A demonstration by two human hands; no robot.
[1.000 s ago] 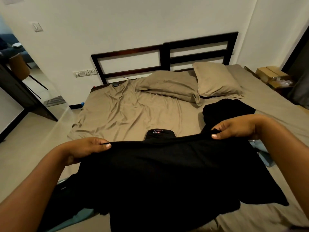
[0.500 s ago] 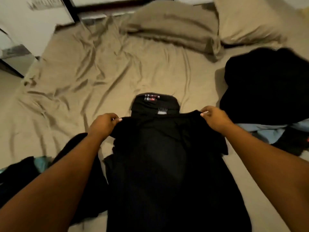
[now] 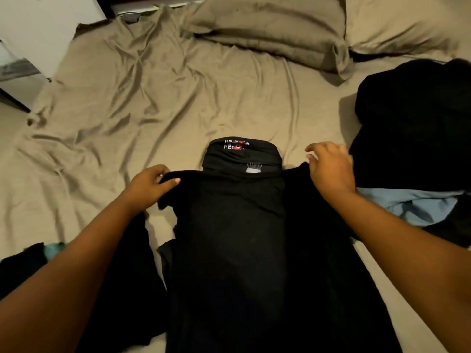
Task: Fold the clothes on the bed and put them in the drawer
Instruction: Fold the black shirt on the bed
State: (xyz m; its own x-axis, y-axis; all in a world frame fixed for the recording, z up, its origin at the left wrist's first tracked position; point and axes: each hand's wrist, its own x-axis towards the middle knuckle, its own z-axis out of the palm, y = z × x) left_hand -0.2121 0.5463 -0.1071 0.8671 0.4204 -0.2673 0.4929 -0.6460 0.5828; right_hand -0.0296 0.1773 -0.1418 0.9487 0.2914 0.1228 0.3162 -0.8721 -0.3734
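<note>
Our left hand (image 3: pixel 153 183) pinched a top corner of the black garment (image 3: pixel 229 250), likely to hold it flat on the bed (image 3: pixel 153 98). Our right hand (image 3: pixel 331 166) hung loose-fingered and empty at the other corner.

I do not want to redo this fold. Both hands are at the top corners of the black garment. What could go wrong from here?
The top edge of the black garment lies against the folded black piece; folding may drag that piece open.
Only the left hand clearly pinches a corner; the fingers of the right hand look loose, so the fold may go crooked.
Dark clothes under the left forearm may get caught in the fold.
</note>
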